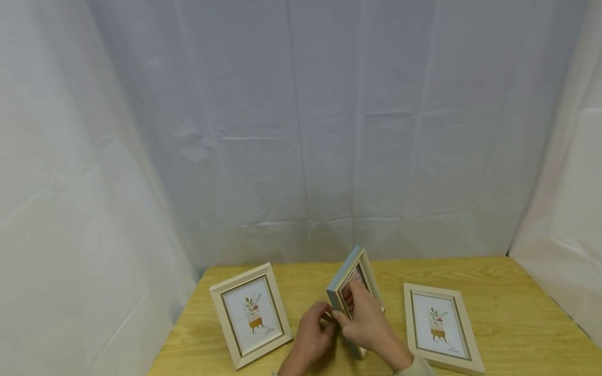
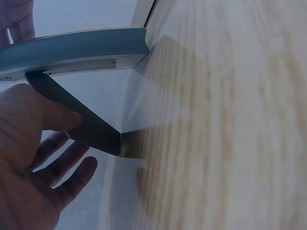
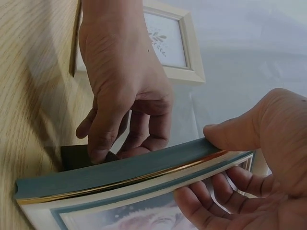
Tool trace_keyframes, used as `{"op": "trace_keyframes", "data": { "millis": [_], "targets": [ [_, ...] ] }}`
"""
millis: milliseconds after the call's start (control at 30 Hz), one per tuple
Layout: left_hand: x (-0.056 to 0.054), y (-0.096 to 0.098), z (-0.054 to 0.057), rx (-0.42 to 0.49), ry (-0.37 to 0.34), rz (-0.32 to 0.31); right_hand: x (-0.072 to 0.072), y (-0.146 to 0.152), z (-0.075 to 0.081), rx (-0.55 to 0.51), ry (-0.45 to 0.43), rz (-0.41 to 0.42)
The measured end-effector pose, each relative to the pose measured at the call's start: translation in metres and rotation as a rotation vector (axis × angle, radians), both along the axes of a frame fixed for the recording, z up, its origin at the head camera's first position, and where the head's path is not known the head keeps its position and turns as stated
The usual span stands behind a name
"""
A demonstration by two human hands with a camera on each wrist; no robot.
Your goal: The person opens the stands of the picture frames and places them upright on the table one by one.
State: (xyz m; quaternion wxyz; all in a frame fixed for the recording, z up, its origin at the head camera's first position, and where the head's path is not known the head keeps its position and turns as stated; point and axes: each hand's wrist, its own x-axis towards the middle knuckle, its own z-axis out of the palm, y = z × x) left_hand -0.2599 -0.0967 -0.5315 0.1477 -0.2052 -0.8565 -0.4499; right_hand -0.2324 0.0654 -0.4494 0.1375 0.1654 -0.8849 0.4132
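Standing at the lower left of the head view, a cream frame (image 1: 254, 316) comes close to my left hand (image 1: 311, 334), so I would leave that elbow tucked and pull toward the bottom edge rather than outward. The left hand, low in the middle, has thumb and fingers pinched on the dark stand leg (image 2: 98, 128), which angles away from the back of the blue-edged frame (image 1: 345, 268); its far end seems to reach the tabletop. I judge it best to swing the leg evenly, without twisting it, and to let foot and lower edge bear together before easing off. The blue-edged frame is upright just right of the lower centre, turned almost edge-on. My right hand (image 1: 370, 317) is clamped over its near side, thumb on the blue edge and fingers bent inside the front; I want that hold firm but light, pressing the rim more than the picture. Further right, a second cream frame (image 1: 442, 329) sits near my right wrist, at the lower right. The roomiest bare table (image 1: 512, 308) lies beyond it, toward the right edge; at the back, the table runs up to the curtain (image 1: 301, 130), leaving a modest strip behind my work.
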Motion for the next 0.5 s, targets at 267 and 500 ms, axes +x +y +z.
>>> {"op": "trace_keyframes", "data": {
  "millis": [267, 500],
  "targets": [
    [0.0036, -0.0020, 0.0048, 0.032, -0.050, 0.000, 0.0001, -0.0051, -0.0008, -0.013, 0.007, -0.026],
    [0.0044, -0.0041, 0.0063, 0.044, -0.031, 0.050, -0.0006, -0.0099, -0.0015, -0.010, 0.043, -0.067]
  ]
}}
